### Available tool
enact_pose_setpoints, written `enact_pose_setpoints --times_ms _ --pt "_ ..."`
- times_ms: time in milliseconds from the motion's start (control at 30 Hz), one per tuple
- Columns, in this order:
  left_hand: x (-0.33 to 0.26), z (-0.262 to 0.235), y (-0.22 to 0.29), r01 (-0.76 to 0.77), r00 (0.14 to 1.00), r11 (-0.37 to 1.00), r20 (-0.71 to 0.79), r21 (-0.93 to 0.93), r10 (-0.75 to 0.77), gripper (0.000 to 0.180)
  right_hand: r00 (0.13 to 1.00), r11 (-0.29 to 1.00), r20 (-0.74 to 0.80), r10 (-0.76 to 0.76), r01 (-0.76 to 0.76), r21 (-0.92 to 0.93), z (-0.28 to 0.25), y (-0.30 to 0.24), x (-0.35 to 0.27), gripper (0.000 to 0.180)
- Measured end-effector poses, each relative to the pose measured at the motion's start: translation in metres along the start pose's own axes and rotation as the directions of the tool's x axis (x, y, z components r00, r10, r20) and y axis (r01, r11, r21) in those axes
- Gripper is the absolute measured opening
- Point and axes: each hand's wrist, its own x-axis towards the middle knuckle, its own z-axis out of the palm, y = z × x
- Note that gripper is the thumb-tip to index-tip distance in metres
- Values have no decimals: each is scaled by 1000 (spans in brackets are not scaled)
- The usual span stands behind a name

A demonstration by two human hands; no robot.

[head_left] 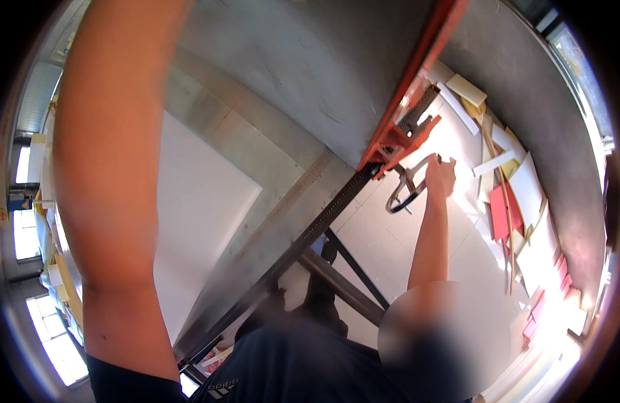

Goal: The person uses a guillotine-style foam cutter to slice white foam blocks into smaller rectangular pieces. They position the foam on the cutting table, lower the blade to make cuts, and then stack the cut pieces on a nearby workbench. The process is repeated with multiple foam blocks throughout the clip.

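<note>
My right hand (441,176) is closed around the rim or handle of a metal handwheel (392,201), at the right of a red bracket (414,140). Where the fingers meet the wheel is partly hidden. My left forearm (115,201) rises along the left side and passes out at the top, so my left hand is beyond the picture. Beside that arm, a white sheet (202,201) lies flat on a metal machine table (269,141). A large grey panel (323,60), edged by a red metal frame (417,57), stands across the table at the top.
A toothed rail (310,235) runs diagonally along the table's near edge, with dark frame bars (353,262) below. Offcut boards and sheets, one red (505,211), are heaped on the floor by a dark wall (558,127) at right. Stacked material (61,282) shows at far left.
</note>
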Motion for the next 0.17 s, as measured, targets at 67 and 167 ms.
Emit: enact_pose_setpoints --times_ms 67,167 --pt "5 -4 -1 -15 998 995 59 100 9 45 989 987 -61 -133 127 -101 -20 -27 6 65" --pt "17 -9 5 22 993 971 105 240 -49 45 832 837 240 -501 394 381 6 -63 52 43"
